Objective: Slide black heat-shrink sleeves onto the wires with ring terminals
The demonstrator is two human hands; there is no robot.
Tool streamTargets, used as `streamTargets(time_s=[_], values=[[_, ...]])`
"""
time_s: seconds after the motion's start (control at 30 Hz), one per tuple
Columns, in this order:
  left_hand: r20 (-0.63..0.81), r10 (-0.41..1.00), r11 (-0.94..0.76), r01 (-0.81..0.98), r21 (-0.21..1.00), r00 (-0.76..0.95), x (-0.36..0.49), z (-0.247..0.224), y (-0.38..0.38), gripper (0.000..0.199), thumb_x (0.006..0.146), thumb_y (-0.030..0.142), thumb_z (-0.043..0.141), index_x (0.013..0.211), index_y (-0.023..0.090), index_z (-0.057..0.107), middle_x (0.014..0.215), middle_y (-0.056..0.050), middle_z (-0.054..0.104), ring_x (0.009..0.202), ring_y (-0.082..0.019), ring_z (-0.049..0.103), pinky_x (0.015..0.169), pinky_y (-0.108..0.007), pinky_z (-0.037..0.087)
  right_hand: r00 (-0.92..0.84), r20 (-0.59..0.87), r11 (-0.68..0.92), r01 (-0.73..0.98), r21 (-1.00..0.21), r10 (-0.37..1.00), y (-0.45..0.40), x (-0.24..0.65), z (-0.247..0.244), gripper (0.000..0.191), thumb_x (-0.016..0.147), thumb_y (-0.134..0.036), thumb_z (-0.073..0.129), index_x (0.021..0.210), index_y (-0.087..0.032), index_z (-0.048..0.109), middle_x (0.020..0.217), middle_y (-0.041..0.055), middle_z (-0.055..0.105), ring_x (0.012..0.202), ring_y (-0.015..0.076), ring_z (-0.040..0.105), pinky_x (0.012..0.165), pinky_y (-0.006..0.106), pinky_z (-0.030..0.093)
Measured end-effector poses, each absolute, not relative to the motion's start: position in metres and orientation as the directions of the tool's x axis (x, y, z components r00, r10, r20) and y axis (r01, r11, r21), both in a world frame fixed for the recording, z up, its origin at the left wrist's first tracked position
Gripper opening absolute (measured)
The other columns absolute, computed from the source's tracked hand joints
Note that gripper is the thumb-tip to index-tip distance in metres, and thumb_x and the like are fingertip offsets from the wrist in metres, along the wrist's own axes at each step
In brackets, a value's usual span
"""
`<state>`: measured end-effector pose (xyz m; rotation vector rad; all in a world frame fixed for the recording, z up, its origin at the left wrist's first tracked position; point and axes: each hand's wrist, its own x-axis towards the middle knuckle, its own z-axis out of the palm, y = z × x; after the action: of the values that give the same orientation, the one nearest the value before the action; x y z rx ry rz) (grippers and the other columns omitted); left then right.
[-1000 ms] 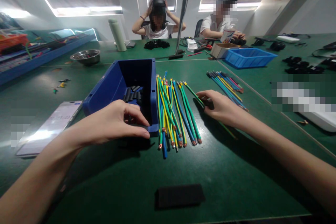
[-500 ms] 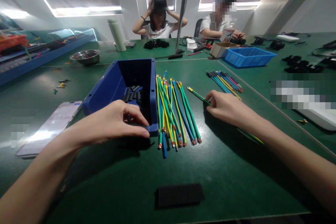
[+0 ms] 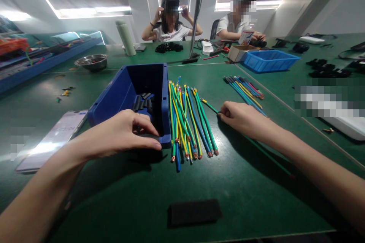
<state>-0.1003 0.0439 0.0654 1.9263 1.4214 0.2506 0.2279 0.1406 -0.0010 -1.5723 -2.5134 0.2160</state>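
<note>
My left hand [image 3: 137,131] is closed on the front edge of the dark blue bin [image 3: 107,91], thumb outside and fingers inside. Short black sleeves [image 3: 144,102] lie in that bin. My right hand [image 3: 230,114] pinches a green wire [image 3: 209,105] whose ring-terminal end points up and left; the rest of it runs under my forearm. Between my hands lies a bundle of green, yellow and blue wires [image 3: 192,121] with bare copper ends toward me. Beyond my right hand is a smaller group of wires with black sleeves [image 3: 243,90].
A black block [image 3: 195,212] lies near the front edge. A phone [image 3: 53,140] is at left, a metal bowl [image 3: 91,62] behind it. Toward the back stand a green bottle [image 3: 126,38], a carton [image 3: 241,53] and a light blue tray [image 3: 270,60]. Two people sit opposite.
My right hand has moved slightly left with the green wire, and more of the wire's far end shows below my forearm. The person opposite has lowered their hands a little beside their head.
</note>
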Motion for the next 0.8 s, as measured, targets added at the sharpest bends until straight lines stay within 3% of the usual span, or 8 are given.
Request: streamTargets(time_s=[0.13,0.33,0.47,0.6,0.8], values=[[-0.262,0.890,-0.133,0.761,0.635,0.374,-0.1001,0.0644,0.0448,0.033,0.075,0.055,0.074,0.085,0.024,0.079,0.085,-0.001,0.073,0.079,-0.018,0.066,0.066,-0.023,0.047,-0.408,0.075,0.413,0.872,-0.262,0.910,0.1444,0.2323,0.0001,0.018,0.089,-0.034,0.050,0.089,-0.021,0.063,0.078,0.0039,0.069,0.068,0.0178,0.063,0.058,0.028,0.043],[-0.255,0.884,-0.142,0.745,0.652,0.392,-0.1035,0.0618,0.0465,0.027,0.076,0.052,0.075,0.084,0.027,0.079,0.082,0.002,0.070,0.077,-0.014,0.065,0.065,-0.020,0.045,-0.467,0.019,0.461,0.862,-0.210,0.884,0.1391,0.2288,0.0028,0.035,0.087,-0.057,0.055,0.080,-0.023,0.058,0.073,0.0031,0.067,0.061,0.0173,0.058,0.051,0.028,0.037],[-0.257,0.878,-0.143,0.733,0.665,0.404,-0.1026,0.0639,0.0459,0.025,0.078,0.050,0.074,0.084,0.027,0.079,0.080,0.003,0.068,0.074,-0.012,0.063,0.065,-0.020,0.044,-0.472,0.020,0.467,0.863,-0.195,0.881,0.1376,0.2279,0.0030,0.026,0.091,-0.043,0.051,0.079,-0.023,0.060,0.077,0.0030,0.067,0.065,0.0178,0.058,0.056,0.028,0.038],[-0.253,0.879,-0.139,0.724,0.676,0.405,-0.0982,0.0661,0.0458,0.028,0.084,0.048,0.068,0.078,0.021,0.076,0.075,0.002,0.064,0.070,-0.012,0.058,0.062,-0.021,0.041,-0.443,0.021,0.437,0.874,-0.210,0.896,0.1393,0.2290,0.0043,0.013,0.083,-0.031,0.055,0.083,-0.022,0.065,0.073,0.0013,0.067,0.065,0.0168,0.060,0.057,0.027,0.039],[-0.253,0.879,-0.140,0.727,0.672,0.404,-0.0953,0.0625,0.0469,0.032,0.087,0.048,0.063,0.079,0.018,0.070,0.074,0.002,0.062,0.070,-0.013,0.054,0.061,-0.023,0.039,-0.422,0.026,0.418,0.886,-0.200,0.906,0.1362,0.2281,0.0054,0.020,0.073,-0.022,0.058,0.091,-0.021,0.066,0.078,0.0025,0.067,0.068,0.0184,0.059,0.057,0.028,0.038]])
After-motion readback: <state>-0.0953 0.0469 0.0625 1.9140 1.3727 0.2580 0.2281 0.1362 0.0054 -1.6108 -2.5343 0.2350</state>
